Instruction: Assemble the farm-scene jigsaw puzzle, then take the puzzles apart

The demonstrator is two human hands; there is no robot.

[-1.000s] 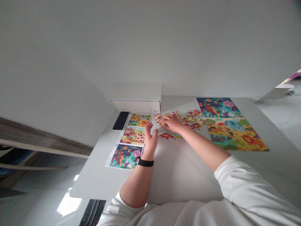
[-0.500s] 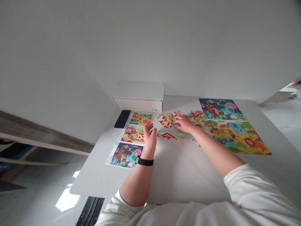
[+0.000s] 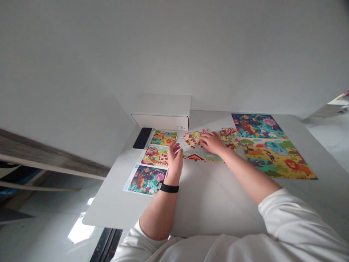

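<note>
My right hand (image 3: 212, 142) rests over a heap of loose jigsaw pieces (image 3: 191, 139), palm down, its fingers reaching among them. Part of the heap lies hidden beneath it, and I see no piece gripped. More pieces (image 3: 229, 133) are scattered to the right of the hand. Just in front is a partly joined puzzle strip (image 3: 195, 157) with a red roof on it. My left hand (image 3: 175, 158) is held up at the strip's left end, thumb apart and fingers loosely curved, with nothing in it. It covers the right edge of the picture sheet (image 3: 154, 155).
Two finished puzzles, a dark night scene (image 3: 257, 126) and a yellow savanna (image 3: 276, 157), lie on the right of the white table (image 3: 212, 203). A phone (image 3: 142, 138) lies at the left. A white box (image 3: 160, 112) stands at the back against the wall.
My right hand has shifted slightly over the loose pieces, and some of them have moved under its fingers. The left hand stays nearly where it was.
</note>
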